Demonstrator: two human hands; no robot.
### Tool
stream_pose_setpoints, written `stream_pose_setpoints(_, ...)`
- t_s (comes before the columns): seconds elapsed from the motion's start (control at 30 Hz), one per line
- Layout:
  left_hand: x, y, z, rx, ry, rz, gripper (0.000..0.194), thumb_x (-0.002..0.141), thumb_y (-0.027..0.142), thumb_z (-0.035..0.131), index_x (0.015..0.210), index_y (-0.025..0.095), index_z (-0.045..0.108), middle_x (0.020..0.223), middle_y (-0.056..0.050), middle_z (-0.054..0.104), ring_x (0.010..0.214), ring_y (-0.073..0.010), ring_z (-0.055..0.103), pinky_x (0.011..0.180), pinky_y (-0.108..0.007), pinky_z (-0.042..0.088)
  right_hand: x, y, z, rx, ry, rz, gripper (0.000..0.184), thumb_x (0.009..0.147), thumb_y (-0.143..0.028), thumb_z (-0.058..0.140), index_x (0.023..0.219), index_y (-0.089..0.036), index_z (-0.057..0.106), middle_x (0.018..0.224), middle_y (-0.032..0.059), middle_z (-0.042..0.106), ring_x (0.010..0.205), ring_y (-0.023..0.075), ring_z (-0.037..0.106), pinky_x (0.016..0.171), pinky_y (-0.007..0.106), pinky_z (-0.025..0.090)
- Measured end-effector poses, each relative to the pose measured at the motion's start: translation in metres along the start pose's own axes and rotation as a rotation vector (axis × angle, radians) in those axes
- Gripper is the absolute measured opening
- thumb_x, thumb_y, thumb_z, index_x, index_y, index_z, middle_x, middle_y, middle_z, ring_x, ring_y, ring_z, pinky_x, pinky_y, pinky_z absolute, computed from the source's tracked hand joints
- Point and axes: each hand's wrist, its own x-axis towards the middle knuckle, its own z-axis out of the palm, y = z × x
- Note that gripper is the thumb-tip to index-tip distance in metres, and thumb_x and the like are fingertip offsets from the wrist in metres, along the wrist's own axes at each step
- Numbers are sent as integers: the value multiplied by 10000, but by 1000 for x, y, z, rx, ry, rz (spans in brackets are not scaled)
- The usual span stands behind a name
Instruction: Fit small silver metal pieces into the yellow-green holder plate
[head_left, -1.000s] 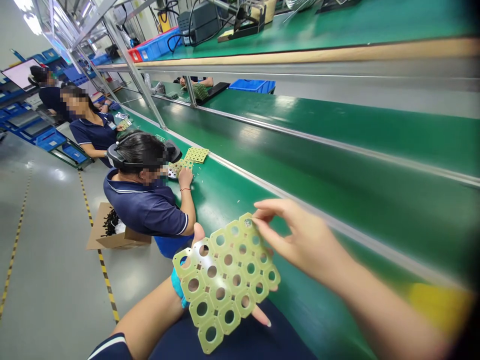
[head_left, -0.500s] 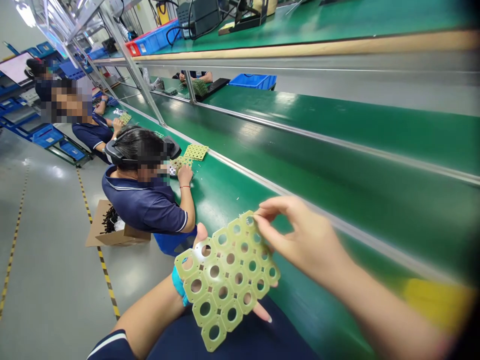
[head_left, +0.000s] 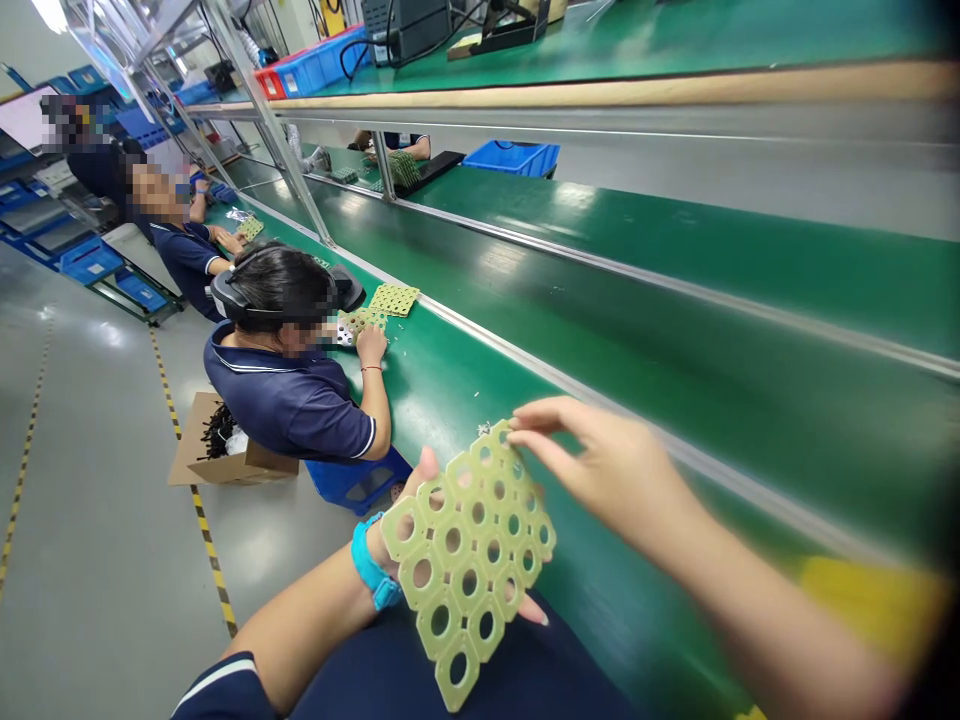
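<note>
A yellow-green circuit-board panel [head_left: 446,562], with rows of round holes and a zigzag outline, is tilted above my lap. My left hand [head_left: 417,484] supports it from beneath, thumb at its left edge and fingers showing past its lower right side; most of the palm is hidden behind the board. At the panel's top corner, my right hand [head_left: 611,460] is closed in a pinch, thumb and index fingertips meeting at the edge. Whether a small piece is between those fingertips cannot be made out. Small whitish bits [head_left: 484,429] lie on the green bench just beyond that corner.
The green bench [head_left: 450,385] runs away to the left, bordered by a metal rail [head_left: 525,355]. A co-worker [head_left: 281,385] sits at it, with similar panels [head_left: 394,299]. A cardboard box [head_left: 247,465] stands on the floor; a blurred yellow object [head_left: 862,610] is at right.
The panel has tilted more steeply and its left side has shifted right with my left hand. My right hand stays at the top corner, its fingertips still together.
</note>
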Motion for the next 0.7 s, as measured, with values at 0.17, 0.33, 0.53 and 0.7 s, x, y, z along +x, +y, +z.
stream_pose_setpoints(0.17, -1, 0, 1, -146, 71, -28, 682, 813, 581, 63, 1284, 207, 384, 1115, -61, 562, 915, -255, 585, 954, -586, 170, 2, 5, -3, 192, -110, 143, 174, 823, -319, 499, 863, -198, 617, 847, 6, 614, 739, 137, 575, 639, 237, 476)
stream_pose_setpoints(0.33, -4, 1, 3, -165, 123, -104, 842, 749, 685, -34, 1318, 176, 319, 1120, -95, 563, 945, -318, 575, 929, -624, 116, -3, 3, 3, 135, -53, 87, 129, 839, -267, 486, 813, -231, 607, 811, -56, 607, 722, 85, 556, 648, 185, 439)
stream_pose_setpoints(0.53, -6, 4, 6, -91, 162, -176, 952, 676, 708, -149, 1349, 141, 213, 1152, -135, 531, 1130, -451, 362, 859, -679, 38, -7, 4, 12, 127, -1, 96, 130, 833, -288, 487, 815, -238, 605, 850, -61, 601, 774, 92, 547, 701, 212, 415)
stream_pose_setpoints(0.7, -2, 3, -3, -153, 66, -134, 997, 636, 816, 183, 1369, 140, 183, 1348, -171, 320, 1130, -431, 400, 931, -639, 81, -7, 10, 18, 374, -47, 376, 197, 756, -400, 557, 797, -221, 629, 873, 1, 601, 827, 163, 542, 792, 297, 411)
